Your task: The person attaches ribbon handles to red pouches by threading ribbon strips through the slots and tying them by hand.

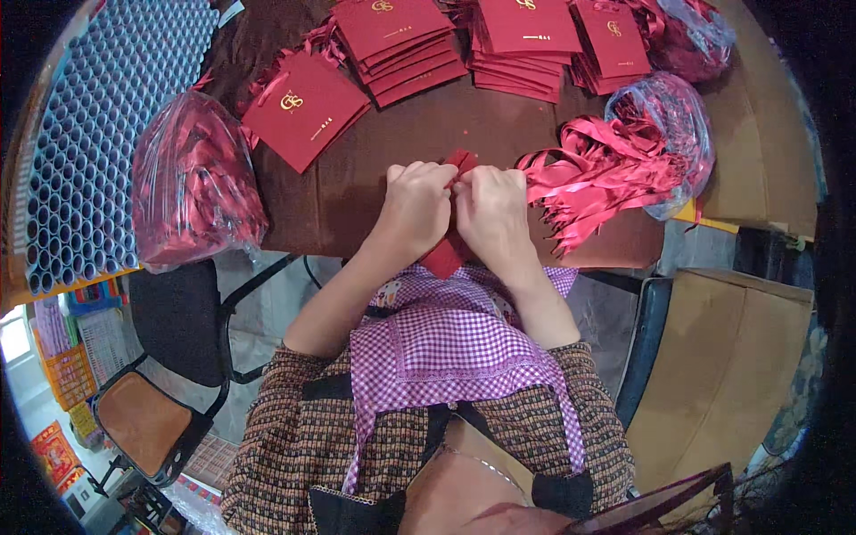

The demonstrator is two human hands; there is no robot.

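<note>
Both hands meet at the table's near edge on a small red paper bag (pixel 443 259), seen nearly edge-on and tilted. Closed fingers of my left hand (pixel 417 203) pinch its upper part from the left. Against them, my right hand (pixel 492 207) grips the same part from the right, with curled fingers and thumb. Most of the paper bag is hidden behind the hands; its lower corner shows below them and its top pokes up between them. Whether a ribbon is between the fingertips is hidden. Nearest my right hand lies a loose heap of red ribbons (pixel 606 174).
Red paper bags lie along the far side in a left pile (pixel 301 116), a middle stack (pixel 401 36), a right stack (pixel 526 40) and a smaller pile (pixel 615 49). A clear plastic sack of ribbons (pixel 196 192) stands left, beside a rack of blue-white tubes (pixel 98 152). Cardboard (pixel 722 357) leans at right.
</note>
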